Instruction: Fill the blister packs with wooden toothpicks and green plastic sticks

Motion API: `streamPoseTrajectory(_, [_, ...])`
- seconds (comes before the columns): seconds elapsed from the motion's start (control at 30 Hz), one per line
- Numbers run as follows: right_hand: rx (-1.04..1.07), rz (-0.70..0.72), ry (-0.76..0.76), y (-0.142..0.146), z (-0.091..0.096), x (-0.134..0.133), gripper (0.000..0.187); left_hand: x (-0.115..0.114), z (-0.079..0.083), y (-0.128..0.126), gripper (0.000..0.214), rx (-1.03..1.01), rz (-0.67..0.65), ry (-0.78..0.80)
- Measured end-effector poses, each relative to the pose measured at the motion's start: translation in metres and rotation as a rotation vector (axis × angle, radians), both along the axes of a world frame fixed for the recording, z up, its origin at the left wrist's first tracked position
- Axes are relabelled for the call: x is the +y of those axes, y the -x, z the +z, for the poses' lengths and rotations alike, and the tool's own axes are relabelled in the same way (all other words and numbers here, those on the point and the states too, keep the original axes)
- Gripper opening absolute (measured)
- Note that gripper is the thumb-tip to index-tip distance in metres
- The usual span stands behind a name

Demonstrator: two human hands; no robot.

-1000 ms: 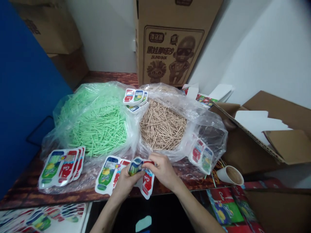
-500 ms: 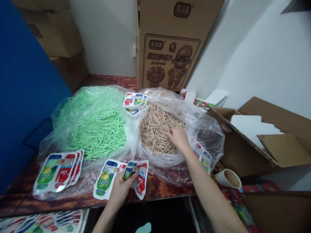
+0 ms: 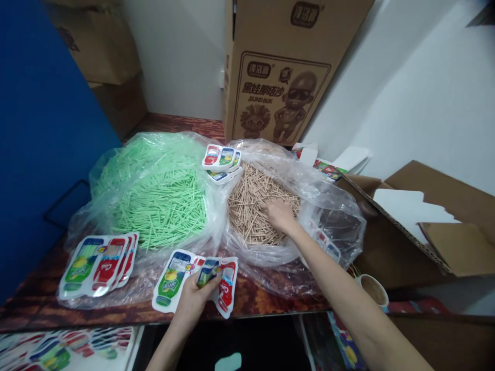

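My left hand (image 3: 197, 291) is closed on a printed candy packet (image 3: 228, 283) with a red cola half and a green lemon-drink half, bent at the middle. Under or beside it lies another such packet (image 3: 169, 283) at the table edge. My right hand (image 3: 280, 214) reaches into a heap of thin brown sticks (image 3: 251, 206) in an opened clear plastic bag; its fingertips are hidden among the sticks. To the left, a second clear bag holds a heap of light green sticks (image 3: 162, 206). A fanned stack of packets (image 3: 96, 265) rests at the front left.
A few packets (image 3: 219, 158) sit between the bags. Behind stands a tall cardboard box (image 3: 282, 93). At right are an open carton (image 3: 417, 247) with white card and a paper cup (image 3: 373, 289). More packets (image 3: 77, 348) lie below the table edge at left.
My right hand has pushed deeper into the brown sticks, and its fingertips are now covered. My left hand keeps its hold on the packet. The whole view has shifted slightly.
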State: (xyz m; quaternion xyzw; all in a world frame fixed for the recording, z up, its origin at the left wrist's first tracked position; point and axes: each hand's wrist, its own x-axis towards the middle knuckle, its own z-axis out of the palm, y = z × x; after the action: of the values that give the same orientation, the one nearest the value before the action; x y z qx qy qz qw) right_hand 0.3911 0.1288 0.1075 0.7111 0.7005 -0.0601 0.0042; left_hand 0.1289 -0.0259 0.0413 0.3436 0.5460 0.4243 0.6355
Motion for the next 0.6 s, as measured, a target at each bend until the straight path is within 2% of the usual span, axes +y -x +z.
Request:
streamPoseTrajectory(0.1, [0.152,-0.046,-0.006,-0.015,0.003,0.007,0.017,-0.002,-0.004,0.002,0.031,-0.041,0.017,0.033])
streamPoseTrajectory(0.2, [0.358,-0.089,-0.011,-0.025,0.008,0.016,0.022,-0.003,-0.010,0.002,0.032,-0.071,0.016,0.049])
streamPoseTrajectory(0.4, [0.771,-0.178,0.007,-0.029,0.013,0.027,0.023,-0.003,-0.019,0.001,0.033,-0.071,0.015,0.035])
streamPoseTrajectory(0.6, [0.967,-0.224,0.112,-0.032,0.017,0.025,0.022,-0.004,-0.016,0.002,0.033,-0.068,0.009,0.038])
